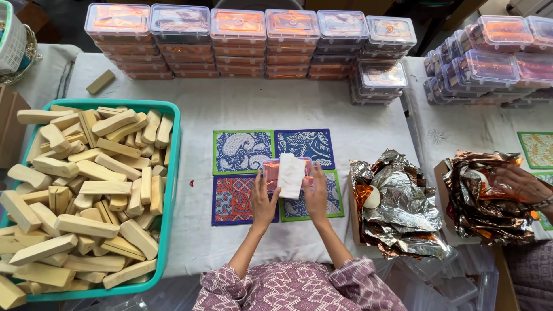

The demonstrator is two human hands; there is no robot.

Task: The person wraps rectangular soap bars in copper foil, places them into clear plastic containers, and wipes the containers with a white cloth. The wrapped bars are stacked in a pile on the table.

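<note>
Nearest you are your own forearms in purple patterned sleeves, running up to your left hand [263,201] and right hand [316,193]. Both are pressed flat against the ends of a small clear plastic box with orange contents [288,174], fingers closed on it from either side. The box hovers over the middle of four printed fabric squares [242,151] laid two by two on the white tablecloth [230,109], and a folded white paper tissue [292,174] lies across its top.

You should find the box light, stiff and smooth, probably slippery; hold it by the short ends as you do now. The tissue is soft and loose and could slide off if you tilt.

To your left, a teal plastic tub [173,173] holds dozens of pale wooden blocks [86,190], too many to count. Two heaps of crumpled silver and copper foil [397,201] lie right. Six stacks of boxes [239,43] line the far edge.
</note>
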